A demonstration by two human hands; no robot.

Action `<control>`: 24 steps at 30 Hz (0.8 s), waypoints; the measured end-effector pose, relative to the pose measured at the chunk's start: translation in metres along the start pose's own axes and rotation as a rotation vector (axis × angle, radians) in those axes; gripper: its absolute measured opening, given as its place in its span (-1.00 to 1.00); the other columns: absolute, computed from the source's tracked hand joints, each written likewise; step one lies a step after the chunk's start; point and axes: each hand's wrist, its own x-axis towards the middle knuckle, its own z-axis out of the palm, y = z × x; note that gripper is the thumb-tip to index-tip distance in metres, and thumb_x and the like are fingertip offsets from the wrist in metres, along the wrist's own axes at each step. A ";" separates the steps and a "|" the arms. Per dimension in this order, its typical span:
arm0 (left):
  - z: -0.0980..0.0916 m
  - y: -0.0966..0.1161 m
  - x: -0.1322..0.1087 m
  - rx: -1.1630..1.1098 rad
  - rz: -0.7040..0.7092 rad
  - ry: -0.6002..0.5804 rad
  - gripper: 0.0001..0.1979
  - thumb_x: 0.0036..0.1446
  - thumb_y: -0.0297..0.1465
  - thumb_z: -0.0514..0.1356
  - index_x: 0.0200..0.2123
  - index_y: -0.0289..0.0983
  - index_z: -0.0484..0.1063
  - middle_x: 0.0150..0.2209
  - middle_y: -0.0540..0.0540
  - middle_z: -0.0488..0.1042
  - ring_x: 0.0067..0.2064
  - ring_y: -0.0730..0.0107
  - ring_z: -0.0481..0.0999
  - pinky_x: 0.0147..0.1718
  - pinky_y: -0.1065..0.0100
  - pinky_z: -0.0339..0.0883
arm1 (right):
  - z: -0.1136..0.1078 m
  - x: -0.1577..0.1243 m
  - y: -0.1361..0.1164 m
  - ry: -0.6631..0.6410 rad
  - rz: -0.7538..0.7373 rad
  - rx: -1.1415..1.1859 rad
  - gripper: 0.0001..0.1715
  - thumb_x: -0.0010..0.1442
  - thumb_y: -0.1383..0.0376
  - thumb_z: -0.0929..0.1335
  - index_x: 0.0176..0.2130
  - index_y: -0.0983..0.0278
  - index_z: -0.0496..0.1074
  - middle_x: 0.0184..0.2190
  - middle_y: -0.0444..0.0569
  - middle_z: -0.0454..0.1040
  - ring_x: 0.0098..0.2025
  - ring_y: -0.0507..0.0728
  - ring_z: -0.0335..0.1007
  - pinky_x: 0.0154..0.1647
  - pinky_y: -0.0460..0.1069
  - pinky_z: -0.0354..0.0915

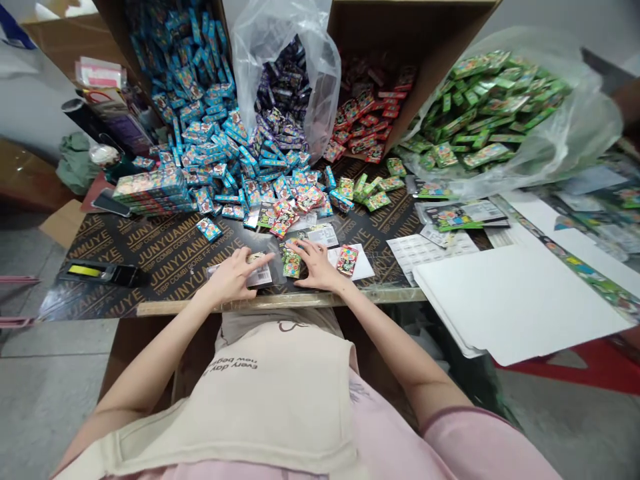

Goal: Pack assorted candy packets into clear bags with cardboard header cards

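My left hand (233, 279) lies on a clear plastic sleeve with a barcoded card (261, 276) near the table's front edge. Its fingers are spread, with thumb and forefinger apart over the card. Against the sleeve's right side is a small green candy-coloured box (291, 262). My right hand (319, 267) has its fingertips at the top of this box and its thumb by the lower edge. Just right of that hand, a small red box (347, 260) rests on a white card (367, 263). Red and pink boxes (285, 219) lie beyond the hands.
Blue boxes (215, 143) spill from a carton at the back left. Purple boxes (283, 87) fill a plastic bag, red ones (367, 120) a carton, green ones (490, 100) another bag. A tape dispenser (103, 272) sits left; white cardboard sheets (520, 300) overhang the edge at right.
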 end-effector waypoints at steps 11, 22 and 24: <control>-0.004 -0.001 0.011 -0.107 -0.061 0.082 0.03 -0.13 -0.37 0.29 0.34 -0.15 -0.20 0.09 -0.23 0.23 0.05 0.03 0.35 -0.03 0.10 0.33 | -0.035 0.010 -0.048 0.258 -0.081 0.009 -0.09 0.05 0.17 0.44 0.29 0.17 0.07 0.18 0.13 0.27 0.16 0.36 0.19 0.12 0.22 0.08; 0.002 0.003 0.018 -0.317 -0.039 0.267 0.12 -0.18 -0.43 0.34 0.37 -0.20 -0.26 0.12 -0.24 0.29 0.10 0.03 0.33 0.09 0.10 0.23 | -0.037 0.030 -0.040 0.037 -0.159 0.379 0.02 0.03 0.04 0.46 0.32 0.14 0.00 0.27 0.10 0.18 0.26 0.33 0.12 0.21 0.25 0.09; -0.002 0.005 0.027 -0.357 -0.178 0.479 0.07 -0.20 -0.36 0.39 0.34 -0.22 -0.09 0.09 -0.23 0.30 0.10 0.00 0.32 0.08 0.08 0.22 | -0.032 0.040 -0.043 0.253 -0.017 0.577 0.04 0.03 -0.06 0.44 0.32 0.10 -0.03 0.28 0.09 0.16 0.26 0.29 0.15 0.21 0.22 0.14</control>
